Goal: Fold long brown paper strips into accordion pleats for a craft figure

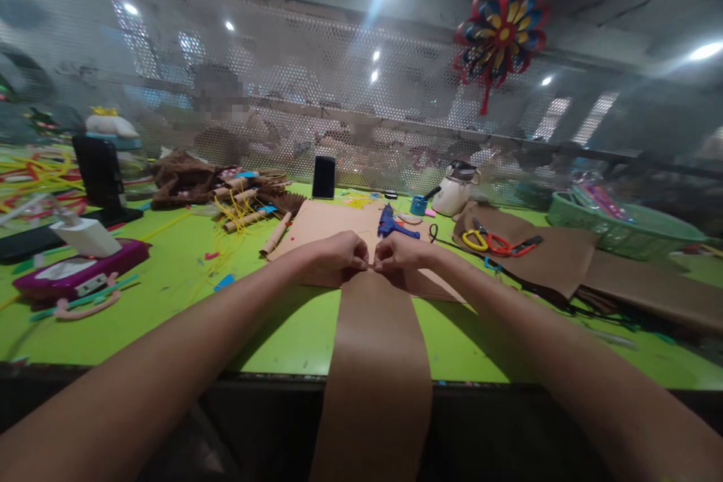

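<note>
A long strip of brown paper (379, 346) runs over the table's front edge and hangs down toward me. My left hand (346, 250) pinches its far end, fingers closed. Right beside it, my right hand (394, 250) pinches the same end, so the two hands nearly meet. Both are above a flat, light brown sheet of card (310, 230) lying on the green table (282, 339). Just beyond the right hand lies a blue glue gun (389, 222). The paper's edge between my fingertips is mostly hidden.
Yellow and red-orange scissors (500, 242) rest on brown paper at the right, before a green basket (638, 222). A phone (324, 177) stands at the back. Rolled paper tubes (276, 233) and a purple power strip (84, 275) are at the left. A white jug (452, 192) stands behind.
</note>
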The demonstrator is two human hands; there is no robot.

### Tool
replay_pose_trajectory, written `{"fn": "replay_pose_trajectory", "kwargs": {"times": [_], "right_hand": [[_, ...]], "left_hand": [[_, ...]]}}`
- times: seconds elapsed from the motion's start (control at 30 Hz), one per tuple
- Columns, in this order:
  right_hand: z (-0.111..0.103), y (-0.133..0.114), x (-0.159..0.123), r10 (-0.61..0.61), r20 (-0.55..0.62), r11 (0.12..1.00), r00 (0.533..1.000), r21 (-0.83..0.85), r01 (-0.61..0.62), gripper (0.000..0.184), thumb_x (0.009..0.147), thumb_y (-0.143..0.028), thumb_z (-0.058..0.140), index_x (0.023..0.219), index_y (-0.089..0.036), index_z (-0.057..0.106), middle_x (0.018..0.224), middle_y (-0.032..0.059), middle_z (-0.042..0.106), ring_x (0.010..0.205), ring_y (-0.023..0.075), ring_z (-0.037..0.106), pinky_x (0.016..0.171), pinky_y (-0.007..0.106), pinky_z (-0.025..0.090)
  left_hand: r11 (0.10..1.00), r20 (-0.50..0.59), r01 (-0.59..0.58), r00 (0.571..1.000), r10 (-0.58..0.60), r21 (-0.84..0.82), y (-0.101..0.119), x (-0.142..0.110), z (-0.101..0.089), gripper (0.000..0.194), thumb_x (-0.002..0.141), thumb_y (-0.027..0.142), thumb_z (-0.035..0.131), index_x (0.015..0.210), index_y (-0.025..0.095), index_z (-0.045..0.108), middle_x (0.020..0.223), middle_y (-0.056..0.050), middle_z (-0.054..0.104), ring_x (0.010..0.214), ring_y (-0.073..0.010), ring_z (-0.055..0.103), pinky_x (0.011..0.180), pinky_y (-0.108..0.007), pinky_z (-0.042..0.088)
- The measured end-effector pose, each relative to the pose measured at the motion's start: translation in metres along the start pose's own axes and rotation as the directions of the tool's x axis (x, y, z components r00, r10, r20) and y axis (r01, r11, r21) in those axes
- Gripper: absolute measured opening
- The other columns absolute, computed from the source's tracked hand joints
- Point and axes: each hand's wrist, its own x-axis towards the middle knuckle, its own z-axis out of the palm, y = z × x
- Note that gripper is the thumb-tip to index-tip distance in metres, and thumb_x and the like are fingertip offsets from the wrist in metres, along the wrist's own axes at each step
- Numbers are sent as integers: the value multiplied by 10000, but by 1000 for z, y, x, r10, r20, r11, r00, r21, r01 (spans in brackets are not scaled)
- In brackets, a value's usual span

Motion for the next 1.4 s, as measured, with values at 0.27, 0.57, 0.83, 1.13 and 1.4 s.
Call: {"fn": "replay_pose_trajectory", "kwargs": {"times": [0.27,0.57,0.83,1.13,1.4], "right_hand": [[5,2,-7,-76,-56,985,996,-159,66,145,699,-226,585,755,-112,656,643,24,617,569,101,495,546,191,359],[7,1,-15,-99,-98,956,990,-286,67,105,701,-155,566,741,-142,662,707,39,631,626,117,511,578,199,352],[7,8,-27,-131,-127,943,983,-323,84,120,714,-139,541,738,-142,658,753,50,624,670,129,513,597,208,353],[3,1,-45,-36,-130,937,991,-348,-11,152,695,-102,503,717,-139,649,757,48,632,659,121,514,583,199,334],[4,-5,-45,-80,-130,893,988,-450,13,106,672,-127,548,704,-128,649,731,67,608,656,133,479,584,216,321]], "left_hand": [[995,-65,-46,997,52,90,7,-18,5,280,739,382,530,727,110,595,587,3,528,521,-92,406,488,-212,282],[957,-161,-87,978,135,275,9,-20,7,169,733,266,526,755,115,600,657,-16,573,586,-111,451,528,-208,300],[918,-161,-127,967,199,375,-3,-20,6,147,661,134,476,717,123,611,687,-20,584,640,-126,477,568,-206,328],[885,-160,-189,947,279,425,-12,-26,3,151,659,122,479,716,130,619,733,-46,571,679,-142,478,643,-225,362],[884,-94,-135,976,197,448,3,-29,-4,198,562,111,530,713,148,653,720,-47,613,654,-153,500,591,-226,344]]}}
